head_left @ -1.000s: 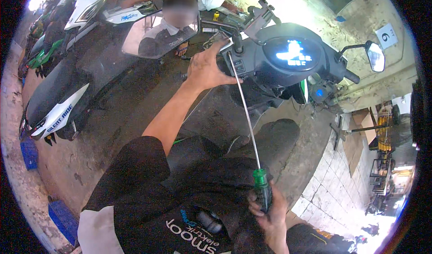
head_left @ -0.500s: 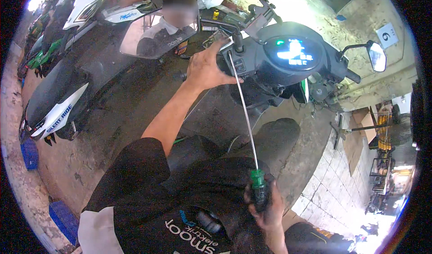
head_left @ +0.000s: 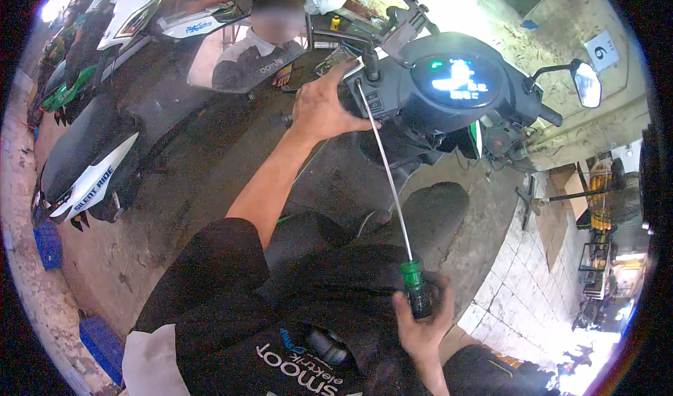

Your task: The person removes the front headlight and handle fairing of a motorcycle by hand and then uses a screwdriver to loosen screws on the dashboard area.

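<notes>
Screwdriver [head_left: 392, 186] spans both hands: right [head_left: 420, 319] grips handle, left [head_left: 324, 105] clasps handlebar [head_left: 364, 59] at tip.

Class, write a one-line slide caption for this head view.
Left hand steadies a scooter's handlebar while the right hand drives a long screwdriver.

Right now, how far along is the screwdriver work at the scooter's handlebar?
Mid-step. Done: the long screwdriver has its tip set at the switch housing beside the lit dashboard. In hand: the right hand grips the green-and-black handle; the left hand steadies the left handlebar end. Left: the housing looks in place on the bar; no loose screw or removed part shows.
</notes>
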Demonstrator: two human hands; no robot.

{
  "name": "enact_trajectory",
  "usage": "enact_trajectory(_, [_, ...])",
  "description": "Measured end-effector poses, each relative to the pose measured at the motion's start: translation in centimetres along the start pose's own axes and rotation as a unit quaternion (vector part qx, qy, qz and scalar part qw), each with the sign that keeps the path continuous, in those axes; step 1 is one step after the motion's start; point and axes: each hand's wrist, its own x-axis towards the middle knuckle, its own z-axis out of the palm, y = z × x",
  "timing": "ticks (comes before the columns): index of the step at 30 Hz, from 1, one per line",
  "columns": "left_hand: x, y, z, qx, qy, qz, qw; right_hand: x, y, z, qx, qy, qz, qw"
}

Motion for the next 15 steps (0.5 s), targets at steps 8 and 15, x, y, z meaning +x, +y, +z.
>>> enact_trajectory(8, [-0.3,-0.6,-0.4,-0.025,0.004,-0.012,1.0,-0.1,-2.5,1.0,-0.002,0.08,0.139,0.987])
enact_trajectory(15, [-0.5,-0.5,0.0,0.017,0.036,0.01,0.999,-0.8,-2.3,1.0,-0.256,0.088,-0.042,0.962])
